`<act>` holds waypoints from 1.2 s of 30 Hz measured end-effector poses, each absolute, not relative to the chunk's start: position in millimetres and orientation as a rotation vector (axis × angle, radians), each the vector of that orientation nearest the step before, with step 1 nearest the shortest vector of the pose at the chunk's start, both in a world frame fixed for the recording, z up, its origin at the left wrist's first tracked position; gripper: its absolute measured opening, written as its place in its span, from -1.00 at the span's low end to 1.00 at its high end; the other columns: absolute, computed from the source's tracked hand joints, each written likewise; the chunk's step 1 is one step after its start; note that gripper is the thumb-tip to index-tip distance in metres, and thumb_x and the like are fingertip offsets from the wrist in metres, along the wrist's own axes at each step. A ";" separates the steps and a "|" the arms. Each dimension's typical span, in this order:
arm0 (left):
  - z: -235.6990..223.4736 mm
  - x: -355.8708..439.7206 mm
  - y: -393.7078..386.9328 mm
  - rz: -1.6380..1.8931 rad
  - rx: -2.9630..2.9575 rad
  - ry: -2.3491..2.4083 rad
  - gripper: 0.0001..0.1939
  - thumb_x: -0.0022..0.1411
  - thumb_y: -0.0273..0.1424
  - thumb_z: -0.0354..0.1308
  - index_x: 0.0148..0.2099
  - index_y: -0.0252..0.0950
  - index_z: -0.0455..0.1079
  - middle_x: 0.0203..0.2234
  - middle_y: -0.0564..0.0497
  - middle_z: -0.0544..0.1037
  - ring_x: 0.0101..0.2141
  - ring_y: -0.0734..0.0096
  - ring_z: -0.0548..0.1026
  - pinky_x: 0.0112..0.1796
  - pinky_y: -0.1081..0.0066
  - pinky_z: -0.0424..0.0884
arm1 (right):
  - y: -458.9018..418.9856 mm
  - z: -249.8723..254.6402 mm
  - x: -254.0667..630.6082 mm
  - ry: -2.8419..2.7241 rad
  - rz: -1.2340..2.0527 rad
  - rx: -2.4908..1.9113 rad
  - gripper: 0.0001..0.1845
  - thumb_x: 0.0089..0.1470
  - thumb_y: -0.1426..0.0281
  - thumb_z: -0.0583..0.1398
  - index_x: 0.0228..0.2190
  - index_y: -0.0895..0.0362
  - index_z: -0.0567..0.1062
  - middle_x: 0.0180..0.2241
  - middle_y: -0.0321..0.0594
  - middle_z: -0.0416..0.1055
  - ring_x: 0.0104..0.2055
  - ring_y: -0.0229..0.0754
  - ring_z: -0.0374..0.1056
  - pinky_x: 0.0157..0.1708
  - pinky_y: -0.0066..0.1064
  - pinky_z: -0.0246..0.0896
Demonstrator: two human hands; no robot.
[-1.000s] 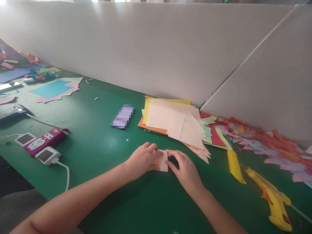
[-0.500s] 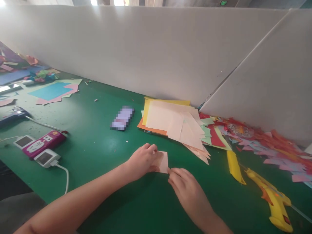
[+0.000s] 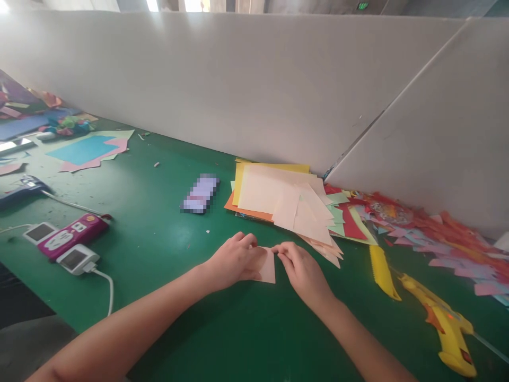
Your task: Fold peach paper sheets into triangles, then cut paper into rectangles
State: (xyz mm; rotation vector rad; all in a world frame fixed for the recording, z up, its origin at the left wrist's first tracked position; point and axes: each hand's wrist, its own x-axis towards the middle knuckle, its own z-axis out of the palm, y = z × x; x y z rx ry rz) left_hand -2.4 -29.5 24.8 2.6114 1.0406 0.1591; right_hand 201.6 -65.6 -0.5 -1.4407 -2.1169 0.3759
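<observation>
A small folded piece of pale pink paper (image 3: pixel 268 267) lies on the green table (image 3: pixel 167 233) just in front of me. My left hand (image 3: pixel 234 260) rests on its left half, fingers curled and pressing it flat. My right hand (image 3: pixel 300 268) is at its right side, fingertips pinched on the top right corner. Behind the hands lies a stack of cream, yellow and orange sheets (image 3: pixel 278 193).
A blurred phone (image 3: pixel 200 193) lies behind left. A power strip with plugs (image 3: pixel 66 239) sits at the left. A yellow glue gun (image 3: pixel 441 318) and a yellow strip (image 3: pixel 382 270) lie at the right, beside coloured paper scraps (image 3: pixel 437 233). White partition boards (image 3: pixel 254 79) wall the back.
My right hand slid down along the paper's right edge to its lower corner, then came back up to the top right corner. My left hand stayed pressing the paper.
</observation>
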 end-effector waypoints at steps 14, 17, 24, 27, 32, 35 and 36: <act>-6.1 -6.3 -8.9 0.976 1.638 1.186 -0.71 0.32 -0.25 -0.12 -0.07 -0.28 0.32 -0.34 0.01 0.41 -0.43 0.49 0.39 -0.35 0.45 0.39 | -70.3 -1.8 199.1 -2.164 0.537 -1.468 -0.43 -0.05 0.21 0.28 0.00 -0.04 0.25 -0.03 -0.17 0.31 0.02 0.00 0.23 -0.09 -0.15 0.23; -3.3 -5.4 -8.7 1.021 1.509 1.110 -0.71 0.30 -0.23 -0.08 -0.09 -0.30 0.31 -0.35 0.02 0.41 -0.43 0.52 0.39 -0.34 0.46 0.40 | -69.5 -2.1 197.5 -2.056 0.590 -1.457 -0.59 -0.02 0.40 0.24 -0.11 0.00 0.29 -0.16 -0.23 0.36 -0.07 -0.08 0.29 -0.13 -0.23 0.26; -2.9 -2.9 -13.3 0.990 1.459 0.911 -0.73 0.25 -0.25 0.05 -0.09 -0.32 0.32 -0.27 -0.05 0.44 -0.31 0.42 0.46 -0.22 0.38 0.43 | -66.1 -8.4 199.8 -1.946 0.684 -1.422 -0.78 0.12 0.44 0.09 -0.15 0.00 0.30 -0.38 -0.31 0.36 -0.35 -0.21 0.32 -0.33 -0.35 0.28; -6.2 -2.8 -14.9 0.941 1.556 0.866 -0.71 0.19 -0.33 0.13 -0.04 -0.31 0.30 -0.18 -0.10 0.43 -0.22 0.36 0.46 -0.19 0.34 0.43 | -65.9 -9.7 199.8 -1.874 0.727 -1.372 -0.73 0.12 0.45 0.09 -0.12 -0.01 0.29 -0.37 -0.31 0.37 -0.36 -0.22 0.32 -0.32 -0.36 0.29; -5.7 -3.5 -18.5 0.810 1.622 0.804 -0.58 0.12 -0.37 0.21 0.04 -0.27 0.28 -0.09 -0.10 0.40 -0.23 0.39 0.43 -0.21 0.37 0.41 | -64.9 -9.3 200.3 -1.691 0.740 -1.275 -0.64 0.15 0.41 0.10 -0.01 -0.03 0.23 -0.26 -0.26 0.41 -0.32 -0.24 0.35 -0.28 -0.35 0.32; -3.3 -1.0 -21.2 0.773 1.464 0.791 -0.59 0.15 -0.36 0.19 0.06 -0.24 0.28 -0.11 -0.07 0.38 -0.29 0.46 0.40 -0.31 0.44 0.38 | -63.9 -8.9 201.7 -1.679 0.683 -1.275 -0.65 0.16 0.38 0.10 0.00 -0.03 0.26 -0.23 -0.24 0.45 -0.24 -0.19 0.40 -0.26 -0.33 0.34; -2.7 0.4 -22.0 0.782 1.405 0.791 -0.58 0.14 -0.36 0.19 0.06 -0.23 0.28 -0.13 -0.06 0.37 -0.31 0.48 0.39 -0.32 0.46 0.37 | -63.7 -8.6 202.2 -1.699 0.649 -1.281 -0.64 0.16 0.38 0.10 0.01 -0.03 0.27 -0.20 -0.22 0.46 -0.19 -0.17 0.41 -0.22 -0.31 0.34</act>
